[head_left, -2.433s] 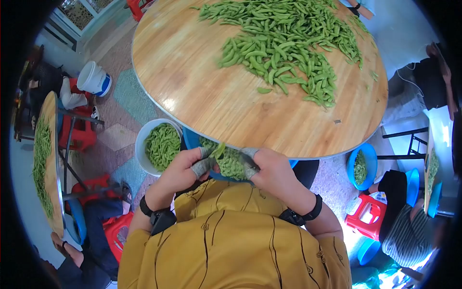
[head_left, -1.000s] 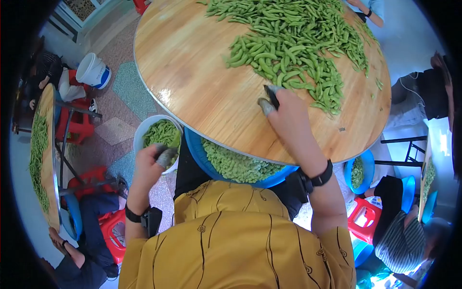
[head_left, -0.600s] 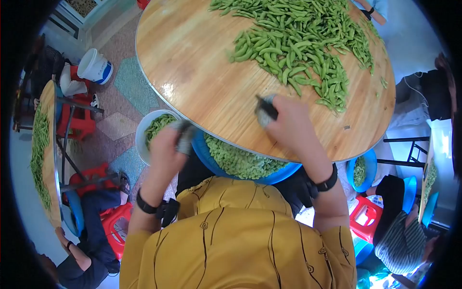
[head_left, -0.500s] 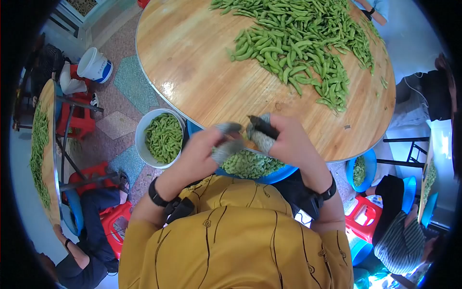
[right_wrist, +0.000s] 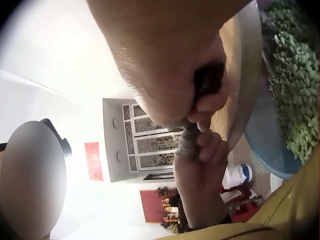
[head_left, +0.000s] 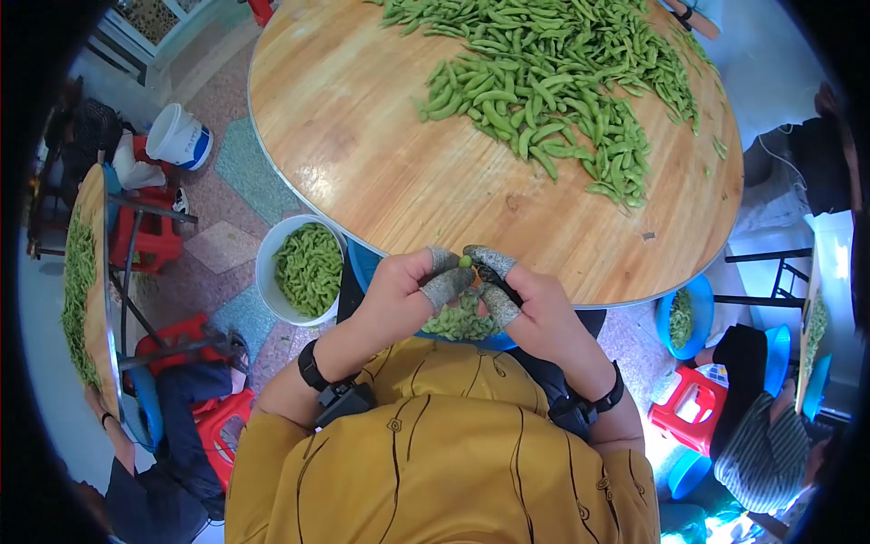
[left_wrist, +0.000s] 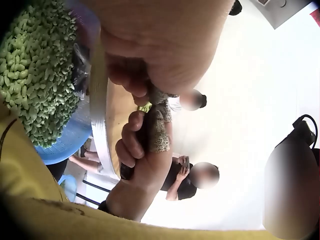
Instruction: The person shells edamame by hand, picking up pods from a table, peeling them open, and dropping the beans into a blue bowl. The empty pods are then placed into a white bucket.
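Note:
My left hand [head_left: 394, 288] pinches a green soybean pod [head_left: 465, 261] between grey-wrapped thumb and finger, above the table's near edge. My right hand [head_left: 544, 308] meets it there, fingertips right at the pod, and grips a slim black tool [right_wrist: 209, 79] whose rounded end shows in the right wrist view; I cannot tell its kind. Grey sleeves cover the thumbs and forefingers of both hands. Below them, a blue basin [left_wrist: 75, 142] holds shelled green beans [left_wrist: 40, 75]. Most of the pod is hidden by the fingers.
The round wooden table [head_left: 362, 181] carries a heap of green pods [head_left: 544, 82]. A white bucket [head_left: 265, 272] of pods stands left of the basin. A second white bucket [head_left: 178, 136], red stools [head_left: 689, 410] and other people surround the table.
The left hand was at the white bucket and the right hand over the table about a second ago. Both have come together over the basin, and a green pod shows between their fingertips.

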A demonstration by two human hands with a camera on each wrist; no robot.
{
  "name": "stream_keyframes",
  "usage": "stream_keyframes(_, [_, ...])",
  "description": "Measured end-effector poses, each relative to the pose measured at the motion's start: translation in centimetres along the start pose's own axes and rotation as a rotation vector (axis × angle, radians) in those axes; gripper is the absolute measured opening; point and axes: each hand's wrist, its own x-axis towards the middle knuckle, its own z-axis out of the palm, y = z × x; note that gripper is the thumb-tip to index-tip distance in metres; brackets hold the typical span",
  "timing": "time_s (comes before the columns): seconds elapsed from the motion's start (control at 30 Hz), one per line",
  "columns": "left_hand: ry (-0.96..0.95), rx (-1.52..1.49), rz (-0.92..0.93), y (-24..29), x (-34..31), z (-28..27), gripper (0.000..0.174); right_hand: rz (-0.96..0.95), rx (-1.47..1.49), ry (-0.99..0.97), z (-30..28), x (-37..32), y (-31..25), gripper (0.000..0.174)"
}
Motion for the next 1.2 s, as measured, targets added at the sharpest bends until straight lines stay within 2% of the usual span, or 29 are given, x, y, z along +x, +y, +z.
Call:
stream_keyframes(0.03, [-0.001,0.003,0.002,0.4,0.0,0.0,0.015,-0.003,0.001,0.002,0.1,0.1,0.3,0.048])
stream_keyframes(0.1, [-0.013,0.471,0.208,1.4,-0.3,-0.2,0.015,-0.047,0.013,0.034,0.5,0.1,1.0,0.045])
stream_keyframes(0.13, [-0.018,0.473,0.207,1.2,-0.2,-0.4,0.015,-0.046,0.015,0.038,0.5,0.1,0.8,0.045])
stream_keyframes(0.2, [-0.014,0.752,0.410,0.9,0.0,-0.8,0.014,0.137,0.222,-0.031,0.5,0.3,0.1,0.041])
stream_keyframes(0.23, [-0.016,0.754,0.416,1.0,0.0,-0.9,0.014,0.134,0.221,-0.027,0.3,0.2,0.0,0.041])
stream_keyframes(0.3, [-0.100,0.025,-0.106,1.5,-0.3,-1.0,0.012,0.394,0.915,-0.176,-0.1,0.0,-0.2,0.039])
stream_keyframes(0.33, [-0.100,0.026,-0.105,1.1,-0.3,-1.2,0.012,0.393,0.915,-0.176,0.1,-0.2,-0.4,0.039])
stream_keyframes(0.4, [-0.270,-0.729,-0.256,-0.3,-0.2,-1.6,0.010,0.435,1.043,-0.132,0.8,-0.4,-0.7,0.038])
stream_keyframes(0.53, [-0.258,-0.760,-0.302,-0.9,-0.3,-1.7,0.013,0.436,1.018,-0.112,1.0,-0.6,-0.9,0.033])
stream_keyframes(0.6, [-0.372,-0.810,-0.245,-1.3,-0.3,-2.0,0.014,0.507,1.091,-0.146,0.7,-0.7,-1.6,0.027])
stream_keyframes(0.63, [-0.369,-0.808,-0.244,-1.5,-0.3,-2.0,0.014,0.506,1.091,-0.150,0.7,-0.7,-1.7,0.027])
stream_keyframes(0.7, [-0.517,-1.000,-0.226,-1.8,-0.1,-1.9,0.013,0.490,1.155,-0.205,0.6,-0.6,-1.9,0.022])
stream_keyframes(0.83, [-0.605,-1.060,-0.211,-2.1,0.0,-1.7,0.014,0.500,1.190,-0.196,0.9,-0.7,-2.1,0.022])
stream_keyframes(0.9, [-0.318,-0.801,-0.320,-1.1,0.0,-1.4,0.016,0.506,1.110,-0.088,0.9,-0.5,-1.6,0.024])
stream_keyframes(0.93, [-0.324,-0.796,-0.325,-0.8,0.0,-1.2,0.016,0.502,1.116,-0.083,1.0,-0.5,-1.3,0.024])
stream_keyframes(1.0, [-0.080,-0.067,-0.058,-0.3,0.0,-0.7,0.021,0.493,1.045,-0.030,1.1,-0.3,-0.8,0.027])
stream_keyframes(1.03, [-0.065,-0.026,0.019,-0.7,0.1,-1.1,0.027,0.489,1.050,-0.027,1.2,-0.3,-0.9,0.027])
stream_keyframes(1.07, [-0.068,-0.022,0.018,-0.4,0.0,-1.1,0.027,0.477,1.011,0.001,1.3,-0.3,-1.0,0.029])
stream_keyframes(1.13, [0.050,0.752,0.351,1.5,0.0,-0.7,0.024,0.462,0.973,0.029,1.6,-0.3,-0.9,0.031])
stream_keyframes(1.17, [0.050,0.755,0.351,1.3,0.1,-0.6,0.024,0.406,0.901,0.043,1.9,-0.3,-0.4,0.031])
stream_keyframes(1.2, [0.098,0.971,0.526,0.9,0.2,-0.5,0.023,0.351,0.829,0.056,2.1,-0.4,-0.2,0.032])
